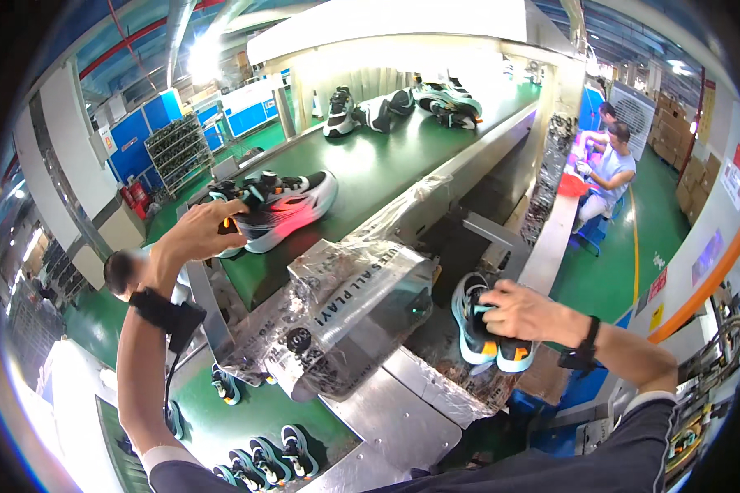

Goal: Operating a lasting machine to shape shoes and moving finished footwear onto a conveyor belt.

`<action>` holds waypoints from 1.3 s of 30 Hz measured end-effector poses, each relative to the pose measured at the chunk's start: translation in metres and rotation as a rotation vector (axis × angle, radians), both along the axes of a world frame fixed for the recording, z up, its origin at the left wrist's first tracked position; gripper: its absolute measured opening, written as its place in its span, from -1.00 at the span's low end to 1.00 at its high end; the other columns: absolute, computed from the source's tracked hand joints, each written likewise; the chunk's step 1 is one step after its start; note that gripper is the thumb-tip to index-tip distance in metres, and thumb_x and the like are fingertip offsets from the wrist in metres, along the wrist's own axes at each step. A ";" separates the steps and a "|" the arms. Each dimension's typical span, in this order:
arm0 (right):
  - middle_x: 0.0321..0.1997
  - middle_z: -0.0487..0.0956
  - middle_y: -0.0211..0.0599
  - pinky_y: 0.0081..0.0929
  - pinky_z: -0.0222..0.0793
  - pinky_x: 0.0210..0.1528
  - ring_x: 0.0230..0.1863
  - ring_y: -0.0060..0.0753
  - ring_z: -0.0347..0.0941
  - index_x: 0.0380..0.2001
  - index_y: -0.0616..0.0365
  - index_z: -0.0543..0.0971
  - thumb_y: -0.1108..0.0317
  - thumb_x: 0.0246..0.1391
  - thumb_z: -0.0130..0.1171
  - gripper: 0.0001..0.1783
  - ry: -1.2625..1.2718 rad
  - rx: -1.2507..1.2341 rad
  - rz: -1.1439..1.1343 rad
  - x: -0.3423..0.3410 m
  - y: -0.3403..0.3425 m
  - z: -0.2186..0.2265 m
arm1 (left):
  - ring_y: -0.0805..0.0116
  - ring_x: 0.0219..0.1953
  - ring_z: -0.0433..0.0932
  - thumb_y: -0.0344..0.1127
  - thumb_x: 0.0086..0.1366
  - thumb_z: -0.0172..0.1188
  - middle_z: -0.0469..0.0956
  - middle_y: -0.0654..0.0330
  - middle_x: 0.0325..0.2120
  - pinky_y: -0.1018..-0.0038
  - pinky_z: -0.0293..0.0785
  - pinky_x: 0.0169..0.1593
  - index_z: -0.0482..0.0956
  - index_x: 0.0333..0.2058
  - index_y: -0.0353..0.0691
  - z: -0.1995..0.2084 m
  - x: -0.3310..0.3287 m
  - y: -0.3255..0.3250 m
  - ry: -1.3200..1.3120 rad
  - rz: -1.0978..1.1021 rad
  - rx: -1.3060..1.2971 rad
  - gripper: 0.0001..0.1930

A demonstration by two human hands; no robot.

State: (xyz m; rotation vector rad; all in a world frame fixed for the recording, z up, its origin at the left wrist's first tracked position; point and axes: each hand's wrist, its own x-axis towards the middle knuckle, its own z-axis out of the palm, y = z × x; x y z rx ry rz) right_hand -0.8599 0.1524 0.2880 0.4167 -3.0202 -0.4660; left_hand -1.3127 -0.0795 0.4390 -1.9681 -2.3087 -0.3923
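At the near end of the green conveyor belt, my left hand [199,232] is closed on the heel end of a black-and-white sneaker [292,212]. Reddish light falls on that sneaker's side, and part of a second shoe shows behind my fingers. To the right, a pair of black sneakers [474,329] with pale blue soles and orange heel patches sits side by side on a worn ledge [436,374]. My right hand [524,312] reaches over this pair, its fingers curled at the shoe opening; its fingertips are partly hidden.
Several sneakers [374,113] lie farther up the belt [370,160], under a bright hood. A plastic-wrapped machine part [345,312] stands between my arms. More sneakers [267,460] rest on a lower green surface. Other people [612,168] work at the far right.
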 end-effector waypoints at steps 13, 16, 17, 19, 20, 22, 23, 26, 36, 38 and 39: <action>-0.55 0.55 -0.26 -0.34 0.37 -0.35 -0.40 -0.24 0.47 0.06 0.12 0.48 0.01 -0.05 0.28 -0.37 0.346 -0.179 -0.664 0.032 -0.095 -0.028 | 0.15 -0.44 0.57 0.14 -0.09 0.41 0.53 0.05 -0.63 0.28 0.41 -0.29 0.67 -0.46 -0.31 0.014 0.031 0.014 0.158 0.315 0.102 -0.47; -0.54 0.60 -0.15 -0.28 0.37 -0.28 -0.40 -0.09 0.57 0.00 0.09 0.46 0.10 -0.08 0.33 -0.42 0.243 -0.280 -0.772 0.026 -0.094 -0.049 | 0.22 -0.62 0.42 0.13 -0.03 0.39 0.39 0.09 -0.74 0.30 0.32 -0.42 0.53 -0.60 -0.36 0.030 0.071 0.012 0.154 0.202 0.282 -0.45; -0.57 0.57 -0.15 -0.22 0.40 -0.33 -0.45 -0.06 0.55 -0.09 0.07 0.49 0.15 -0.12 0.35 -0.50 0.271 -0.367 -0.779 0.028 -0.088 -0.053 | 0.30 -0.61 0.42 0.07 -0.01 0.40 0.41 0.14 -0.73 0.35 0.31 -0.44 0.55 -0.57 -0.35 0.035 0.088 0.011 0.102 0.186 0.314 -0.50; -0.60 0.55 -0.15 -0.17 0.40 -0.34 -0.45 -0.04 0.55 -0.24 0.06 0.53 0.27 -0.15 0.32 -0.66 0.332 -0.497 -0.797 0.032 -0.068 -0.071 | 0.47 -0.59 0.41 -0.03 0.02 0.43 0.44 0.24 -0.71 0.45 0.28 -0.47 0.59 -0.51 -0.33 0.035 0.113 0.026 -0.056 0.152 0.311 -0.59; -0.59 0.57 -0.14 -0.19 0.38 -0.28 -0.41 -0.06 0.57 -0.30 0.07 0.53 0.33 -0.13 0.28 -0.74 0.396 -0.539 -0.735 0.026 -0.073 -0.073 | 0.55 -0.58 0.39 -0.08 0.03 0.44 0.46 0.29 -0.69 0.51 0.27 -0.47 0.61 -0.48 -0.33 0.052 0.136 -0.003 -0.112 0.195 0.310 -0.62; -0.61 0.55 -0.15 -0.16 0.37 -0.35 -0.43 -0.06 0.55 -0.40 0.08 0.56 0.42 -0.15 0.24 -0.85 0.621 -0.505 -0.621 0.026 -0.078 -0.083 | 0.65 -0.54 0.34 -0.13 0.04 0.45 0.43 0.39 -0.66 0.60 0.22 -0.48 0.59 -0.42 -0.34 0.060 0.181 -0.026 -0.148 0.152 0.366 -0.64; -0.60 0.54 -0.16 -0.14 0.36 -0.33 -0.44 -0.04 0.53 -0.39 0.07 0.56 0.44 -0.18 0.24 -0.82 0.599 -0.506 -0.679 0.034 -0.072 -0.090 | 0.64 -0.54 0.32 -0.14 0.04 0.46 0.42 0.39 -0.64 0.61 0.22 -0.48 0.58 -0.39 -0.35 0.043 0.191 -0.011 -0.184 0.103 0.420 -0.63; -0.59 0.54 -0.18 -0.14 0.33 -0.26 -0.43 -0.03 0.51 -0.35 0.06 0.57 0.48 -0.21 0.23 -0.77 0.630 -0.629 -0.582 0.044 -0.064 -0.089 | 0.57 -0.52 0.35 -0.04 -0.02 0.50 0.47 0.33 -0.54 0.62 0.25 -0.43 0.56 -0.27 -0.44 0.028 0.237 -0.050 -0.161 0.204 0.377 -0.45; -0.55 0.43 -0.21 -0.27 0.31 -0.31 -0.37 -0.17 0.42 -0.52 0.05 0.46 0.39 -0.20 0.19 -0.89 0.218 -0.698 -0.158 0.089 -0.147 -0.051 | 0.35 -0.41 0.49 -0.06 -0.14 0.53 0.52 0.20 -0.48 0.49 0.41 -0.19 0.56 -0.26 -0.49 -0.140 0.399 -0.203 -0.595 0.803 0.716 -0.38; -0.53 0.46 -0.17 -0.28 0.33 -0.28 -0.35 -0.14 0.43 -0.55 0.07 0.46 0.37 -0.16 0.17 -0.91 0.083 -0.725 0.006 0.092 -0.172 -0.061 | 0.51 -0.53 0.38 -0.35 0.03 0.44 0.47 0.32 -0.58 0.51 0.40 -0.36 0.58 -0.39 -0.40 -0.172 0.407 -0.221 -0.705 0.964 0.218 -0.74; -0.53 0.46 -0.17 -0.28 0.33 -0.28 -0.35 -0.14 0.43 -0.55 0.07 0.46 0.37 -0.16 0.17 -0.91 0.053 -0.738 0.055 0.089 -0.180 -0.072 | 0.57 -0.53 0.36 -0.26 0.06 0.45 0.48 0.33 -0.61 0.54 0.35 -0.43 0.58 -0.44 -0.37 -0.206 0.421 -0.217 -0.825 1.097 0.307 -0.71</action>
